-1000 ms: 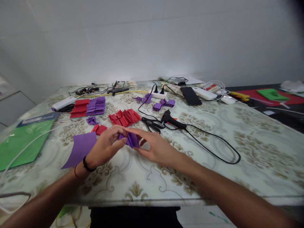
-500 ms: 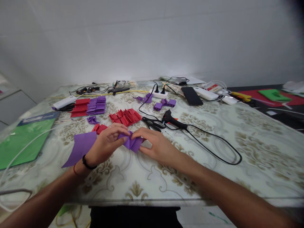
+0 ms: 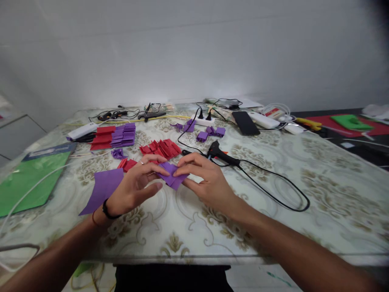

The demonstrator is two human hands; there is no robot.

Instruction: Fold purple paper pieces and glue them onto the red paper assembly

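A small folded piece of purple paper (image 3: 174,182) is between my two hands, above the middle of the table. My left hand (image 3: 136,182) has its fingertips on the paper's upper left part, with the thumb lowered away from it. My right hand (image 3: 206,176) pinches the right part between thumb and fingers. Beside my left wrist lies a flat purple sheet (image 3: 103,188). Just behind my hands are red folded paper pieces (image 3: 162,149), and a smaller red piece (image 3: 126,164) sits close to my left fingers.
A black glue gun (image 3: 223,155) with a looped cord lies right of my hands. Purple folded pieces (image 3: 202,136), a power strip (image 3: 204,121) and a phone (image 3: 245,123) are farther back. Green sheets (image 3: 33,182) in clear wrap lie at the left. Pliers (image 3: 150,115) rest at the back.
The purple paper has turned and its near flap now lies flatter. My left thumb has come off the paper; my right fingers have shifted over its top.
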